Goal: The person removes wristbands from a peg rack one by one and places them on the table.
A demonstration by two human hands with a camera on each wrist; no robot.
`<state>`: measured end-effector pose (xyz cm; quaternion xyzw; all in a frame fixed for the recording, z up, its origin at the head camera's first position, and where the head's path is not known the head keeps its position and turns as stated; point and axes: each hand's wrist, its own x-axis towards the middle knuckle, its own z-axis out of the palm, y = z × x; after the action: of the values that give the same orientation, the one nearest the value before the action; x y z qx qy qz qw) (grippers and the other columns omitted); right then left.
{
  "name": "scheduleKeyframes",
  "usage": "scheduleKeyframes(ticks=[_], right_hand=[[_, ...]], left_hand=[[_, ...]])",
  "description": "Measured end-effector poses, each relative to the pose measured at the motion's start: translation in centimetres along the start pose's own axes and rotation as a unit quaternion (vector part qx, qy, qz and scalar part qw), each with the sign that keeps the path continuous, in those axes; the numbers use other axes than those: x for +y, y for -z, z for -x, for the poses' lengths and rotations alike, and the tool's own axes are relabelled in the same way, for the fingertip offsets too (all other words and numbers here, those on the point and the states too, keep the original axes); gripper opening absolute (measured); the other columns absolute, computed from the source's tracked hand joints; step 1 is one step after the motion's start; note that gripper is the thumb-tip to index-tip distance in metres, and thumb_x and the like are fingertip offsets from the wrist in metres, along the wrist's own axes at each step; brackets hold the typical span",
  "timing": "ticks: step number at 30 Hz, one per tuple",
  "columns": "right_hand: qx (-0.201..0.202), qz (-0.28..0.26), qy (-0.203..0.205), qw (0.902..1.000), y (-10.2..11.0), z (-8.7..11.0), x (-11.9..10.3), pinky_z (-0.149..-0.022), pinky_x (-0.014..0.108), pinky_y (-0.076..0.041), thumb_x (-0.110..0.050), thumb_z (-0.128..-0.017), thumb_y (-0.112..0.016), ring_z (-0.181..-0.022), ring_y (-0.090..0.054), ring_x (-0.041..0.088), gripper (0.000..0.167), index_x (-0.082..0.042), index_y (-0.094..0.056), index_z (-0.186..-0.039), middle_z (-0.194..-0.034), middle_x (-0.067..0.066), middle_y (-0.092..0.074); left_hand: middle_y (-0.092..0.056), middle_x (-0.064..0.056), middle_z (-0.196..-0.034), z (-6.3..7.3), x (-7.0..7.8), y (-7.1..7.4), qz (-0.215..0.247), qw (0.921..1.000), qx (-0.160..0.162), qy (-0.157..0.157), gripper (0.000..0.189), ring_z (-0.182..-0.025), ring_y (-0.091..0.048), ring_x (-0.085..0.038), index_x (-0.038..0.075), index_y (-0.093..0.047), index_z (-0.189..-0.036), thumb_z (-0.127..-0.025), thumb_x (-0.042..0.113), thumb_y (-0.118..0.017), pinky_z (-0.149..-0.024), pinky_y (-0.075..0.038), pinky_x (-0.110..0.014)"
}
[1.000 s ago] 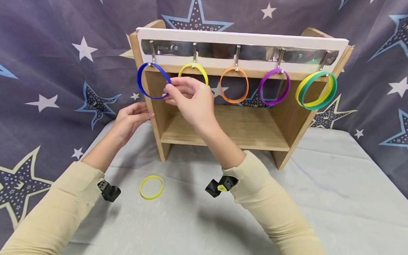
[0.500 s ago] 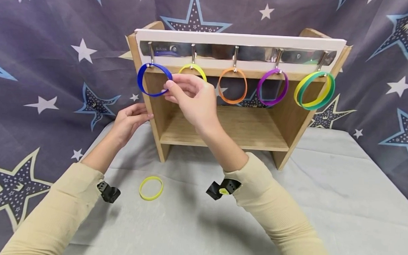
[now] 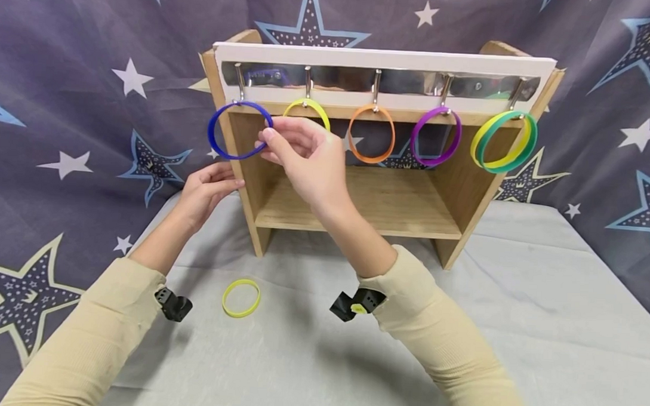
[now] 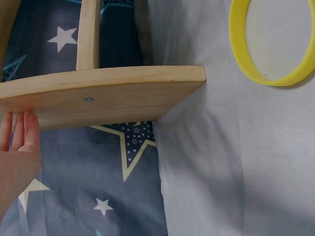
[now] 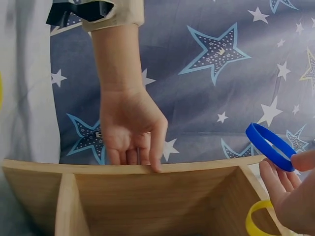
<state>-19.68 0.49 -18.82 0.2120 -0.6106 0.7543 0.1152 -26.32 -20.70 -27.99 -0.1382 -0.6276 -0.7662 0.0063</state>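
Observation:
My right hand (image 3: 310, 160) pinches the right side of a blue silicone wristband (image 3: 213, 133) between thumb and fingers. The band's top edge overlaps the tip of the leftmost hook (image 3: 240, 83); whether it is over the hook cannot be told. In the right wrist view the blue wristband (image 5: 268, 140) is tilted. My left hand (image 3: 209, 193) touches the left side panel of the wooden shelf (image 3: 357, 198); in the left wrist view its fingers (image 4: 30, 130) lie straight against the panel. A yellow wristband (image 3: 314, 107) hangs on the second hook, partly behind my right hand.
An orange wristband (image 3: 350, 135), a purple wristband (image 3: 415, 137), and a green wristband (image 3: 531, 141) with a yellow one hang on hooks farther right. Another yellow wristband (image 3: 226, 300) lies on the grey cloth (image 3: 298, 357) in front. A star-patterned curtain (image 3: 91, 111) stands behind.
The blue wristband has shifted and turned slightly to the left at the first hook, still pinched by my right hand. My left hand has stayed at the side panel.

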Motion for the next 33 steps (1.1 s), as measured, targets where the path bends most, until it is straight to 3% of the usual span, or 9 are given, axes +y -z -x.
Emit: scheduleKeyframes(ticks=[9,13,17,20,23,25,30,33], right_hand=[[-0.014,0.001,-0.034,0.9993,0.3,1.4,2.2,-0.077,0.035,-0.062,0.002,-0.089,-0.063,-0.070,-0.067,0.006,0.022,0.012,-0.063,-0.108,-0.099,0.032,-0.067],[-0.017,0.017,-0.049,0.9985,0.5,2.0,3.6,-0.076,0.034,-0.062,0.001,-0.089,-0.063,-0.071,-0.068,0.009,0.022,0.012,-0.064,-0.108,-0.098,0.032,-0.067],[-0.020,0.043,-0.056,0.9973,0.8,2.6,4.7,-0.077,0.033,-0.062,-0.001,-0.090,-0.064,-0.072,-0.068,0.007,0.023,0.011,-0.065,-0.109,-0.097,0.032,-0.067],[-0.024,0.058,-0.061,0.9962,1.0,3.0,5.3,-0.079,0.038,-0.061,-0.002,-0.090,-0.064,-0.072,-0.070,0.011,0.022,0.009,-0.066,-0.108,-0.096,0.031,-0.068],[-0.028,0.064,-0.065,0.9954,1.1,3.3,5.7,-0.080,0.043,-0.060,-0.002,-0.089,-0.064,-0.078,-0.072,0.026,0.021,0.009,-0.067,-0.107,-0.096,0.031,-0.068],[-0.031,0.075,-0.068,0.9944,1.2,3.6,6.0,-0.079,0.041,-0.061,-0.002,-0.089,-0.065,-0.081,-0.072,0.029,0.020,0.009,-0.067,-0.106,-0.096,0.031,-0.069],[-0.037,0.102,-0.087,0.9903,1.5,4.2,7.0,-0.072,0.030,-0.062,-0.003,-0.089,-0.065,-0.071,-0.069,0.010,0.019,0.007,-0.068,-0.105,-0.096,0.029,-0.070],[-0.044,0.098,-0.097,0.9895,1.6,4.5,7.4,-0.071,0.029,-0.062,-0.003,-0.089,-0.065,-0.070,-0.068,0.008,0.020,0.008,-0.067,-0.106,-0.095,0.031,-0.068]], left_hand=[[-0.071,0.005,-0.087,0.1,0.1,0.0,0.009,0.9998,0.015,0.002,0.024,-0.086,-0.067,-0.005,0.014,-0.067,-0.093,-0.086,-0.008,-0.059,-0.083,-0.054,-0.014],[-0.070,0.007,-0.086,0.0,0.0,0.0,-0.014,0.9996,0.026,0.005,0.020,-0.084,-0.065,-0.005,0.016,-0.068,-0.093,-0.085,-0.003,-0.064,-0.083,-0.052,-0.013],[-0.071,0.007,-0.089,-0.1,0.0,0.1,-0.023,0.9996,0.014,0.003,0.019,-0.087,-0.065,-0.004,0.015,-0.068,-0.095,-0.087,-0.002,-0.063,-0.083,-0.052,-0.013],[-0.071,0.006,-0.092,-0.1,-0.1,0.1,-0.011,0.9999,0.002,-0.005,0.023,-0.090,-0.065,-0.005,0.013,-0.066,-0.097,-0.088,-0.006,-0.058,-0.084,-0.053,-0.013],[-0.071,0.005,-0.092,-0.1,-0.1,0.2,-0.009,0.9999,-0.001,-0.009,0.025,-0.090,-0.066,-0.005,0.013,-0.065,-0.099,-0.088,-0.008,-0.056,-0.084,-0.054,-0.014],[-0.072,0.005,-0.092,-0.1,-0.1,0.1,-0.010,0.9999,-0.001,-0.009,0.025,-0.090,-0.066,-0.005,0.013,-0.065,-0.099,-0.088,-0.008,-0.056,-0.084,-0.053,-0.014],[-0.072,0.005,-0.092,-0.1,-0.1,0.1,-0.009,0.9999,0.001,-0.006,0.024,-0.090,-0.067,-0.005,0.012,-0.066,-0.098,-0.087,-0.008,-0.058,-0.085,-0.053,-0.013],[-0.072,0.004,-0.092,-0.1,-0.1,0.1,-0.004,0.9999,0.001,-0.010,0.025,-0.089,-0.067,-0.005,0.012,-0.067,-0.097,-0.087,-0.009,-0.058,-0.084,-0.054,-0.014]])
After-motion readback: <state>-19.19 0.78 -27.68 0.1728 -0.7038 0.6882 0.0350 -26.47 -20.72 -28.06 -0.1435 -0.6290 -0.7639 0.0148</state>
